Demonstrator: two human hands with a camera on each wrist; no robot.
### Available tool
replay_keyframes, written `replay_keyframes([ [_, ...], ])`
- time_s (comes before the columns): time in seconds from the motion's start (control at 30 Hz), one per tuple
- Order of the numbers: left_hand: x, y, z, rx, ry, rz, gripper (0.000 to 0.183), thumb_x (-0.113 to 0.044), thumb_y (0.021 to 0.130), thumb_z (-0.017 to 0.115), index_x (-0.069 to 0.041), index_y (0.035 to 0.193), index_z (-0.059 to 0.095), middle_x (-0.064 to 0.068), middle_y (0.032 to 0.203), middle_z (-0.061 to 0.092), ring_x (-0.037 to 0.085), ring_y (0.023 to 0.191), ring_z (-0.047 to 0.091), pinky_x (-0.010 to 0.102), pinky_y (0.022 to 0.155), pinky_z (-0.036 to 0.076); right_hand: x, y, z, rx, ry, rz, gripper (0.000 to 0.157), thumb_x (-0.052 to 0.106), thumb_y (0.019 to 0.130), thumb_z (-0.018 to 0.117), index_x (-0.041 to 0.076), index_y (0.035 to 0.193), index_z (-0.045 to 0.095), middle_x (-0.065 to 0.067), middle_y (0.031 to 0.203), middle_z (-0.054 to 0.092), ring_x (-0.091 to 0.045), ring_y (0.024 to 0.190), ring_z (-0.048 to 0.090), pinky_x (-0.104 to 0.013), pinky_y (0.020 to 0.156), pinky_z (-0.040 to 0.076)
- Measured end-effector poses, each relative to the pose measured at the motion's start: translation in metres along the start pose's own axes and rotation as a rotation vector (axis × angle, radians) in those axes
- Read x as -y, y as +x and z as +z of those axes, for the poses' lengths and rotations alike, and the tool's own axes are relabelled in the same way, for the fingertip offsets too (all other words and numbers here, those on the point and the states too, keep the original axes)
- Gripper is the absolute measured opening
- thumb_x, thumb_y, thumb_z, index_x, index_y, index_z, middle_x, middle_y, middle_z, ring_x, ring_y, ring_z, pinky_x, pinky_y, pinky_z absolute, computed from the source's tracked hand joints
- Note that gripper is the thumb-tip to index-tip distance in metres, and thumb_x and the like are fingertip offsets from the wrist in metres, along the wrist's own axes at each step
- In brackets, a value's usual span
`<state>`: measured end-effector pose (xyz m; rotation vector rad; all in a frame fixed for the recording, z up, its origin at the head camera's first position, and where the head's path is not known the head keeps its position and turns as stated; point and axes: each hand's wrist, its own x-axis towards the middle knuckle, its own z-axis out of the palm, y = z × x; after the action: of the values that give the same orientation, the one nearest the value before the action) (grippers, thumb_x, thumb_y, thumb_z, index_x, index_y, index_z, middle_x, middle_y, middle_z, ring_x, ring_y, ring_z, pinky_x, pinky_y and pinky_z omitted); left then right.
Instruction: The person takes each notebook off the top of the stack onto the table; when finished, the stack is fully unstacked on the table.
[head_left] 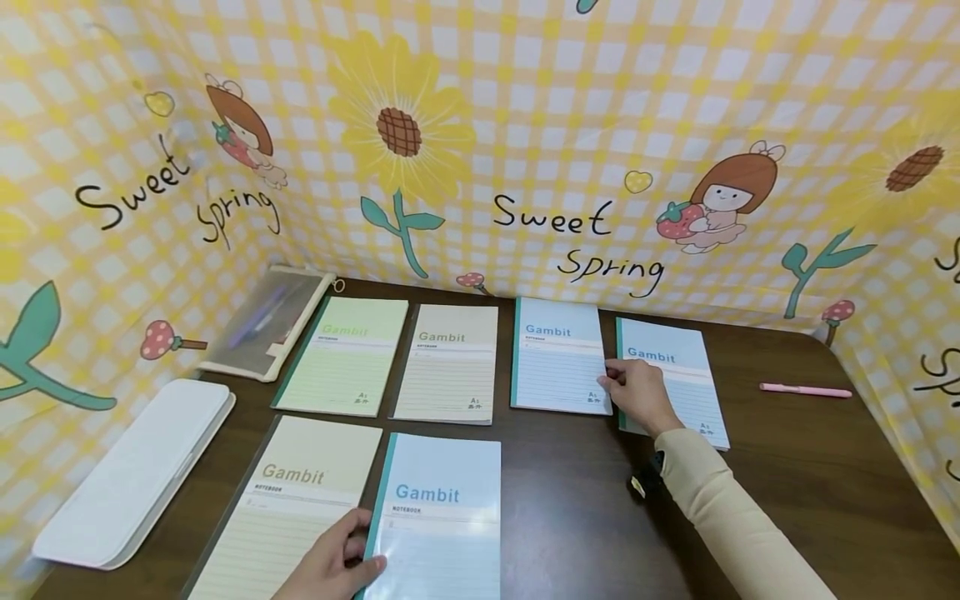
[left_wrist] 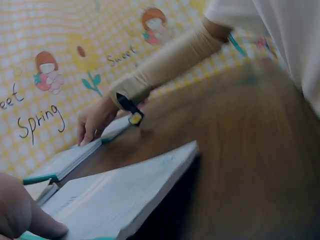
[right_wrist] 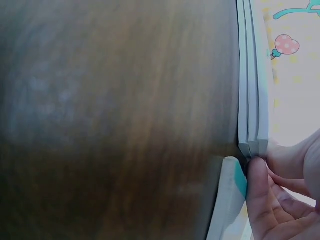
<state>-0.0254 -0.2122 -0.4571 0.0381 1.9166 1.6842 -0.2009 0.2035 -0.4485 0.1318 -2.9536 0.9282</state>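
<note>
My left hand (head_left: 337,558) grips the left edge of a blue notebook (head_left: 442,508) at the front, thumb on the cover. In the left wrist view this notebook (left_wrist: 125,195) tilts, its far side raised off the table. My right hand (head_left: 640,392) is at the right edge of another blue notebook (head_left: 558,362) at the back. The right wrist view shows it at the corner of a stack of notebooks (right_wrist: 254,75), a fingertip against the side and the thumb at the top. Under my right wrist lies a further blue notebook (head_left: 660,342), partly covered by the hand.
A beige notebook (head_left: 315,475) lies beside my left hand. Behind it are a green notebook (head_left: 348,350) and a second beige one (head_left: 450,358). A mesh pouch (head_left: 262,325) and a white case (head_left: 135,475) sit at the left, a pink pen (head_left: 806,390) at the right. Patterned cloth walls the table.
</note>
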Motion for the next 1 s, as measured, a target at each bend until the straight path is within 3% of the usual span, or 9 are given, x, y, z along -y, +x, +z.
replay_keyframes([
  [0.1, -0.003, 0.002, 0.005, -0.100, 0.160, -0.007, 0.053, -0.001, 0.089, 0.062, 0.022, 0.127, 0.033, 0.012, 0.094, 0.067, 0.021, 0.085, 0.065, 0.029, 0.068, 0.055, 0.000, 0.000, -0.001, 0.000, 0.001, 0.002, 0.036, 0.013, 0.095, 0.061, -0.005, 0.126, 0.061, -0.018, 0.101, 0.069, -0.025, 0.082, 0.065, -0.034, 0.064, 0.051],
  [0.27, -0.011, 0.004, 0.015, -0.276, 0.491, -0.087, 0.057, -0.008, 0.083, 0.072, 0.019, 0.124, 0.044, 0.003, 0.084, 0.062, 0.014, 0.071, 0.062, 0.026, 0.061, 0.051, -0.001, 0.000, -0.001, 0.014, 0.012, 0.001, 0.036, 0.014, 0.095, 0.060, -0.005, 0.126, 0.061, -0.019, 0.100, 0.069, -0.024, 0.078, 0.065, -0.033, 0.062, 0.050],
  [0.4, -0.016, 0.004, 0.020, -0.335, 0.679, -0.113, 0.057, -0.014, 0.078, 0.079, 0.017, 0.118, 0.052, 0.001, 0.076, 0.059, 0.012, 0.064, 0.056, 0.025, 0.056, 0.047, -0.001, 0.000, 0.000, 0.009, 0.011, 0.003, 0.036, 0.014, 0.095, 0.061, -0.005, 0.126, 0.061, -0.018, 0.099, 0.069, -0.022, 0.076, 0.064, -0.031, 0.060, 0.049],
  [0.57, -0.027, 0.003, 0.022, -0.394, 0.876, -0.137, 0.046, -0.026, 0.075, 0.081, 0.005, 0.104, 0.064, 0.000, 0.071, 0.052, 0.012, 0.063, 0.049, 0.028, 0.054, 0.041, -0.002, 0.001, -0.001, -0.002, 0.003, -0.005, 0.036, 0.014, 0.095, 0.061, -0.005, 0.125, 0.061, -0.018, 0.098, 0.070, -0.020, 0.073, 0.063, -0.030, 0.060, 0.047],
  [0.7, -0.044, 0.007, 0.024, -0.433, 0.914, -0.049, 0.028, -0.027, 0.076, 0.080, -0.007, 0.086, 0.063, -0.002, 0.067, 0.046, 0.012, 0.060, 0.042, 0.026, 0.052, 0.033, -0.002, 0.001, -0.004, -0.014, -0.005, -0.010, 0.035, 0.013, 0.094, 0.061, -0.005, 0.124, 0.062, -0.018, 0.098, 0.070, -0.021, 0.073, 0.062, -0.030, 0.061, 0.046],
  [0.8, -0.065, 0.020, 0.026, -0.440, 0.866, 0.094, 0.025, -0.024, 0.078, 0.079, -0.007, 0.090, 0.065, -0.002, 0.069, 0.051, 0.009, 0.061, 0.044, 0.024, 0.055, 0.035, -0.001, 0.001, -0.005, -0.019, 0.005, -0.008, 0.035, 0.012, 0.094, 0.061, -0.006, 0.124, 0.062, -0.019, 0.098, 0.069, -0.021, 0.075, 0.063, -0.031, 0.060, 0.047],
  [0.93, -0.098, 0.057, 0.029, -0.394, 0.768, 0.246, 0.042, -0.021, 0.082, 0.077, 0.003, 0.114, 0.065, 0.007, 0.089, 0.068, 0.012, 0.074, 0.062, 0.027, 0.065, 0.051, 0.000, 0.001, -0.002, -0.015, 0.025, 0.003, 0.035, 0.012, 0.094, 0.062, -0.006, 0.124, 0.062, -0.017, 0.097, 0.069, -0.022, 0.075, 0.063, -0.030, 0.060, 0.047],
  [1.0, -0.113, 0.083, 0.031, -0.352, 0.732, 0.270, 0.047, -0.025, 0.084, 0.074, 0.003, 0.119, 0.063, 0.013, 0.102, 0.070, 0.018, 0.086, 0.068, 0.032, 0.072, 0.055, 0.001, 0.001, 0.000, -0.011, 0.026, 0.011, 0.035, 0.012, 0.094, 0.062, -0.005, 0.124, 0.062, -0.017, 0.096, 0.069, -0.021, 0.075, 0.063, -0.030, 0.060, 0.047],
])
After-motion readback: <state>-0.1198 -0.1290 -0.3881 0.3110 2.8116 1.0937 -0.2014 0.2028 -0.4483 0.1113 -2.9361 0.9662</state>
